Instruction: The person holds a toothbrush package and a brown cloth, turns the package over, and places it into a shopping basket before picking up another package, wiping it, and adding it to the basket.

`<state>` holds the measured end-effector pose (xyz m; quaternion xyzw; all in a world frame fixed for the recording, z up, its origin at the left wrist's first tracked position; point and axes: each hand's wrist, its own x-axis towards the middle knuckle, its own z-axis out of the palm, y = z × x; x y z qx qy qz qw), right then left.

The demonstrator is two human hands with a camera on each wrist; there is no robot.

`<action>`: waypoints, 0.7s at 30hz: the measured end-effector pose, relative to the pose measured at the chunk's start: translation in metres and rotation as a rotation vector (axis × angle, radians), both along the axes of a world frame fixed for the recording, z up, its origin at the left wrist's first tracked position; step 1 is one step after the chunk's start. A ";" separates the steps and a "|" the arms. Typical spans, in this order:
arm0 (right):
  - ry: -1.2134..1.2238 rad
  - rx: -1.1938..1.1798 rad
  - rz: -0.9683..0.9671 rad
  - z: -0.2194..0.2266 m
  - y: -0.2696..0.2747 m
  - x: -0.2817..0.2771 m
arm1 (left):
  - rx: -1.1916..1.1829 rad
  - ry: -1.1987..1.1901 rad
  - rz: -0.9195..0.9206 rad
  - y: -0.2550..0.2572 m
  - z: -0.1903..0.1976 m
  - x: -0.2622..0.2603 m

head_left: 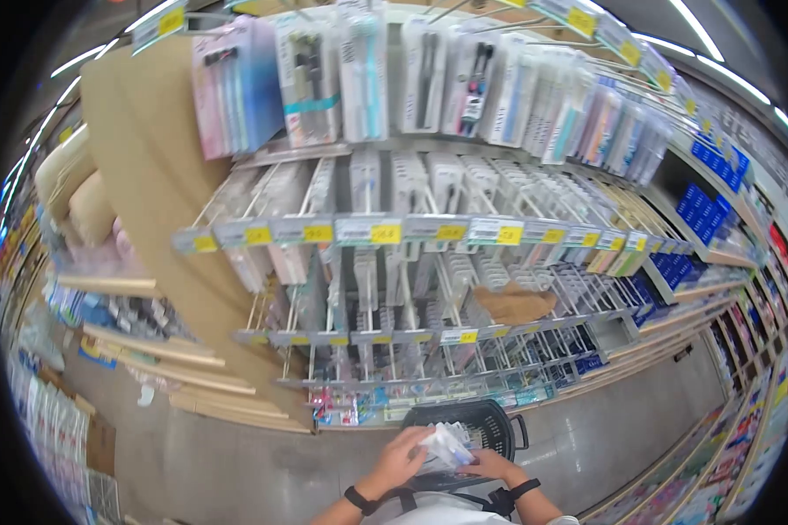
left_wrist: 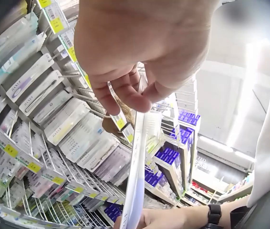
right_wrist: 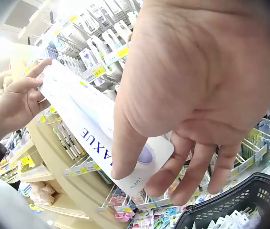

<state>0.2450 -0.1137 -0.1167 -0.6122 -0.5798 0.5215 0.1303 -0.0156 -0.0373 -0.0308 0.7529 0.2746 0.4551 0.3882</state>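
Observation:
Both hands hold a white toothbrush pack point(head_left: 449, 446) between them, low in front of the body in the head view. My left hand point(head_left: 398, 459) pinches its upper end between thumb and fingers. At the lower end, my right hand point(head_left: 496, 466) grips it, thumb across the front. In the right wrist view the pack point(right_wrist: 94, 121) slants face-up, with blue lettering and a purple handle showing. Edge-on, the pack point(left_wrist: 137, 167) looks thin in the left wrist view. Below the hands is a dark basket point(head_left: 499, 424) with several white packs point(right_wrist: 237, 220) inside.
A rack ahead carries hanging toothbrush packs point(head_left: 422, 79) and yellow price tags point(head_left: 385, 233) along its rails. A brown piece point(head_left: 515, 304) lies on a lower row. Blue boxes point(head_left: 705, 214) fill shelves at right. A tan panel point(head_left: 153, 114) stands at left. Grey floor point(head_left: 622, 429) stretches below.

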 end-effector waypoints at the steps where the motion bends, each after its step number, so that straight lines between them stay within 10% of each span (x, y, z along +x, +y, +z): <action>1: -0.002 0.019 -0.006 0.006 0.002 0.002 | -0.119 0.026 0.069 -0.010 -0.010 0.002; 10: 0.274 0.128 0.102 0.071 0.008 0.030 | -0.431 -0.260 0.176 -0.058 -0.009 0.069; 21: 0.304 0.145 0.387 0.094 -0.016 0.075 | -0.404 0.000 0.483 -0.113 0.001 0.120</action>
